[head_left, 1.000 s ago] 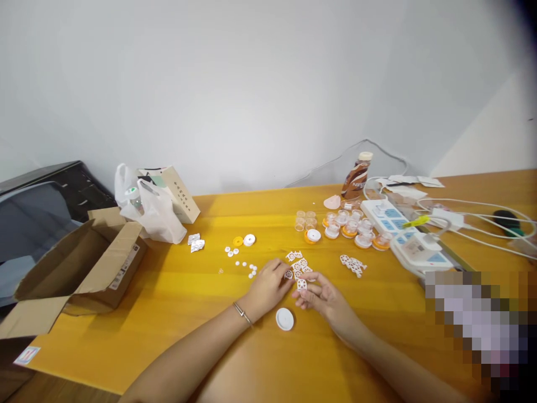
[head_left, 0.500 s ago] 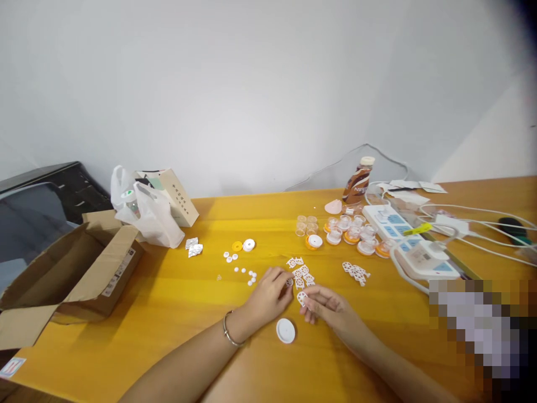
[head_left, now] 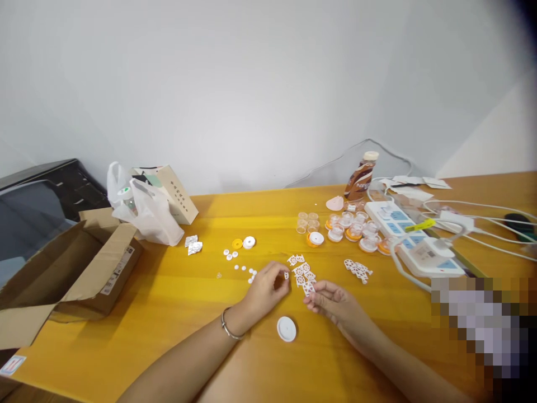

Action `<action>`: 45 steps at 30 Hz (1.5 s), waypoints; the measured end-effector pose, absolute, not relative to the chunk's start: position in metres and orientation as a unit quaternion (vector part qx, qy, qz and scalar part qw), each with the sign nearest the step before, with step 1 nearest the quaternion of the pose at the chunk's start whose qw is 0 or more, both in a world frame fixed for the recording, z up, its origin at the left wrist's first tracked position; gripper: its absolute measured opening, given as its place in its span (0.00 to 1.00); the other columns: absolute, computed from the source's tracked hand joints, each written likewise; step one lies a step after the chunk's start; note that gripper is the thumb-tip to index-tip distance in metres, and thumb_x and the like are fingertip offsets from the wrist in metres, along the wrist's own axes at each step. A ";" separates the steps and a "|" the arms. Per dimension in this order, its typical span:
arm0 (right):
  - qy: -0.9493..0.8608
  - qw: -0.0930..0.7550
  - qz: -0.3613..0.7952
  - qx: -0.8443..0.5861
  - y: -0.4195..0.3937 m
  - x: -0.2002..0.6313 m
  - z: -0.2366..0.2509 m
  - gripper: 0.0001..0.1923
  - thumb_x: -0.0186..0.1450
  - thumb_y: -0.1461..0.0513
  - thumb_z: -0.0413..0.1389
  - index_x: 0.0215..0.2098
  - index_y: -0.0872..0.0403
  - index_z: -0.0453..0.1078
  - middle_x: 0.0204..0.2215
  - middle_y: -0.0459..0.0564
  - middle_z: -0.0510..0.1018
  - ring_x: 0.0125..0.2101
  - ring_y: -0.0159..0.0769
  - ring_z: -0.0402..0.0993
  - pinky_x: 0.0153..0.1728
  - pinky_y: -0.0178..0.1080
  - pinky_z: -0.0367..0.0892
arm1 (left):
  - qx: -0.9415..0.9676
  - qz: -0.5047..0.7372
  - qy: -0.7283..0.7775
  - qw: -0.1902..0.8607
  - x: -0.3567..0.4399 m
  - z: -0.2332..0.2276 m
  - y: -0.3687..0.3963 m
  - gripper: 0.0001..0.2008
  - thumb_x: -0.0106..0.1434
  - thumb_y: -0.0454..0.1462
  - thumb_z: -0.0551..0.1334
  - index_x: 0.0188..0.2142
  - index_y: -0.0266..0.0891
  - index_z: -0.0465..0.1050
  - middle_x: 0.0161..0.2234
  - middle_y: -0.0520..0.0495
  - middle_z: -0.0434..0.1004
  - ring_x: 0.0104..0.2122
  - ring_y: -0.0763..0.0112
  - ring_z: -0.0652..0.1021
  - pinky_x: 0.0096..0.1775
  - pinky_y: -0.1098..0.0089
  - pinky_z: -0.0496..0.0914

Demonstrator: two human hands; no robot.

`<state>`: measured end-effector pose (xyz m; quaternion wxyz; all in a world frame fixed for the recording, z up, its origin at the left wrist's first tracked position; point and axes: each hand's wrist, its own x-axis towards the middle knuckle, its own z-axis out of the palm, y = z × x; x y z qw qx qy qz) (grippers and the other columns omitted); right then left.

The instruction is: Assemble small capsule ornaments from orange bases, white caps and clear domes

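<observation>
At the near edge of the white openwork pile [head_left: 306, 268], pinches one white piece [head_left: 309, 289] with thumb and fingers of the right hand [head_left: 339, 309]; with the left hand [head_left: 265, 288], seems to pinch a smaller-looking piece [head_left: 286, 275]. Probably light and stiff, maybe fragile at thin spokes: best to take by the rim. Compared with half a second ago, holds the white piece nearer to the pile.

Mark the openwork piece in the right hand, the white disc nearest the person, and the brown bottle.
White openwork piece [head_left: 308, 289]: head view, on its cut-out face.
White disc [head_left: 287, 329]: head view, middle of its visible face.
Brown bottle [head_left: 361, 179]: head view, middle of its body.
</observation>
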<state>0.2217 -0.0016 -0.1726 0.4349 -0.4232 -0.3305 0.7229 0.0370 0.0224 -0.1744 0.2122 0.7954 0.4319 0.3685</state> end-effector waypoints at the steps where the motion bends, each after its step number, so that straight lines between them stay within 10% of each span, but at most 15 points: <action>1: -0.321 0.435 0.726 -0.424 -0.002 0.222 -0.171 0.17 0.41 0.57 0.68 0.23 0.54 0.68 0.20 0.47 0.77 0.22 0.30 0.71 0.27 0.34 0.66 | 0.791 0.376 0.427 0.224 0.037 -0.174 0.022 0.07 0.57 0.30 0.56 0.37 0.37 0.67 0.33 0.47 0.72 0.33 0.72 0.72 0.37 0.71 0.68; 14: -0.358 0.373 0.752 -0.409 -0.003 0.230 -0.169 0.14 0.49 0.53 0.64 0.24 0.56 0.75 0.22 0.49 0.77 0.24 0.29 0.69 0.30 0.33 0.65 | 0.763 0.431 0.277 0.393 0.046 -0.143 0.006 0.09 0.58 0.34 0.61 0.39 0.36 0.73 0.38 0.42 0.76 0.41 0.68 0.74 0.47 0.65 0.67; 45: -0.455 0.371 0.697 -0.412 -0.005 0.226 -0.163 0.14 0.52 0.53 0.61 0.23 0.55 0.69 0.20 0.45 0.72 0.21 0.28 0.62 0.25 0.33 0.58 | 0.776 0.397 0.352 0.341 0.052 -0.129 0.026 0.13 0.59 0.37 0.59 0.45 0.39 0.68 0.43 0.43 0.71 0.45 0.68 0.71 0.48 0.66 0.65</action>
